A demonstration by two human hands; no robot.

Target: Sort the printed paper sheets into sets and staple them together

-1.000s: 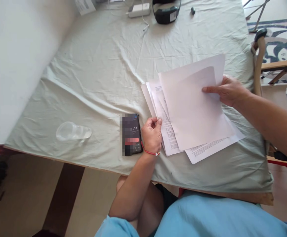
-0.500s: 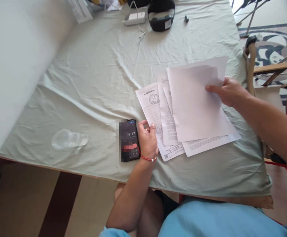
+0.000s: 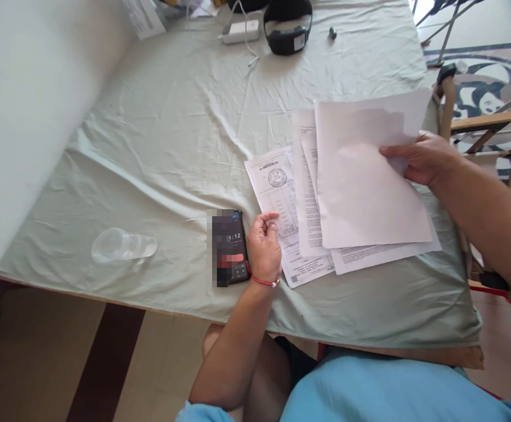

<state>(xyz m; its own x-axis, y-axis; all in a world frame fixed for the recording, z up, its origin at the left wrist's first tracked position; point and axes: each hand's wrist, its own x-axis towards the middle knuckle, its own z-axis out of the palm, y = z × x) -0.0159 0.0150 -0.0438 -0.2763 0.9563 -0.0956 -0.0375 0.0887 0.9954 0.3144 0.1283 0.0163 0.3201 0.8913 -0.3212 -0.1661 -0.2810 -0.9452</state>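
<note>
My right hand grips several paper sheets at their right edge, thumb on top and fingers mostly hidden behind. The uppermost sheet shows a blank side; printed sheets stick out to its left. Beneath them a printed sheet with a round stamp lies on the cloth. My left hand, wearing a red string bracelet, rests with curled fingers over that sheet's left edge. Whether its fingers pinch anything is hidden. Close to its left lies a phone with a lit screen, partly blurred out.
A clear plastic cup lies on its side at left. Toward the back of the cloth-covered table are a black headset, a white power adapter with a cable, and a small dark object. A folding chair stands at right.
My right hand has moved right and slightly up, taking the gripped sheets along and uncovering more of the stamped sheet. My left hand stays nearly in place, its index finger now stretched further over the paper.
</note>
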